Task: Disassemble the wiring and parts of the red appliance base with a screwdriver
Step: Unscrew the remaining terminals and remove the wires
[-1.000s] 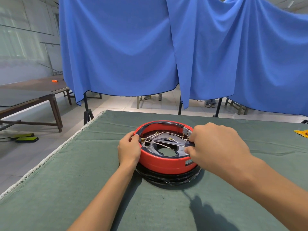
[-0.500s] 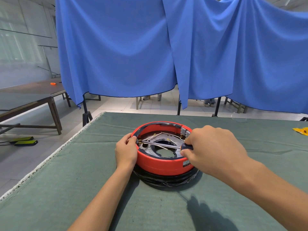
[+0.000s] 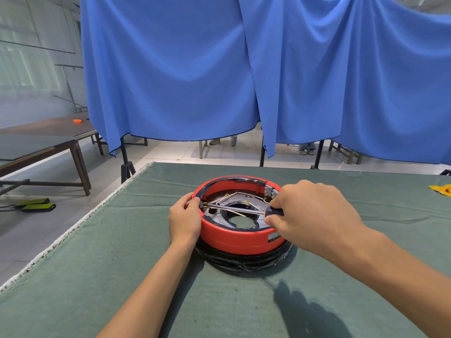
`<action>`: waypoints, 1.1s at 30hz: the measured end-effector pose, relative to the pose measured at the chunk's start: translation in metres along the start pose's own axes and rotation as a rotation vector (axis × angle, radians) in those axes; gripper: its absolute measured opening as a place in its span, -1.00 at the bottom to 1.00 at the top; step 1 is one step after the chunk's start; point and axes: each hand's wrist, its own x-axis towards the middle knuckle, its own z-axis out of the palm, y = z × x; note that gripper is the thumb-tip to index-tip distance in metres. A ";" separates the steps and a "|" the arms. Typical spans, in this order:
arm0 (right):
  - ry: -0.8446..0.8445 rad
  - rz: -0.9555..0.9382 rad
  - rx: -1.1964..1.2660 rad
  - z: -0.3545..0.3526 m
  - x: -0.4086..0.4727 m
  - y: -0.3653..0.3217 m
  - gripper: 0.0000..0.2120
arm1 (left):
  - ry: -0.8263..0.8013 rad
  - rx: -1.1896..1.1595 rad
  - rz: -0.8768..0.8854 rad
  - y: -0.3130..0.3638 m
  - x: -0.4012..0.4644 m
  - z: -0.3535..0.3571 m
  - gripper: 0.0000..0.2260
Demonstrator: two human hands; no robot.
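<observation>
The round red appliance base (image 3: 234, 236) sits on the green cloth in the middle of the table, open side up, with white wires (image 3: 223, 200) and a grey metal plate inside. A black cord is coiled under it. My left hand (image 3: 184, 220) grips the base's left rim. My right hand (image 3: 310, 215) holds a screwdriver (image 3: 240, 210) by its black and orange handle. Its shaft lies nearly flat across the opening, and the tip sits at a brass terminal just inside the left rim, by my left fingers.
The green cloth (image 3: 122, 264) covers the table, whose left edge runs diagonally. A yellow object (image 3: 443, 190) lies at the far right. Blue curtains (image 3: 219, 69) hang behind on black stands. A wooden table (image 3: 44, 145) and two green-black devices (image 3: 36, 206) on the floor are at left.
The screwdriver shaft, at first mostly hidden by my right hand, now shows fully across the opening with its tip at the left rim. My head has shifted slightly; both hands stay on the base.
</observation>
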 end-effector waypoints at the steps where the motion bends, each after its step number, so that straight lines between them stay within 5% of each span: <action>1: 0.004 -0.002 0.006 0.001 0.000 0.001 -0.74 | 0.004 -0.002 0.001 0.000 0.000 0.000 -0.72; 10: -0.115 0.089 0.227 0.004 0.011 0.018 -0.73 | 0.003 0.005 0.008 0.001 -0.001 0.000 -0.73; 24: -0.073 0.136 -0.070 -0.003 0.008 0.007 -0.65 | 0.011 0.082 0.010 0.003 -0.003 -0.001 -0.74; 33: -0.089 0.234 0.205 0.035 0.011 0.033 -0.74 | -0.005 0.235 0.077 0.009 -0.005 -0.006 -0.82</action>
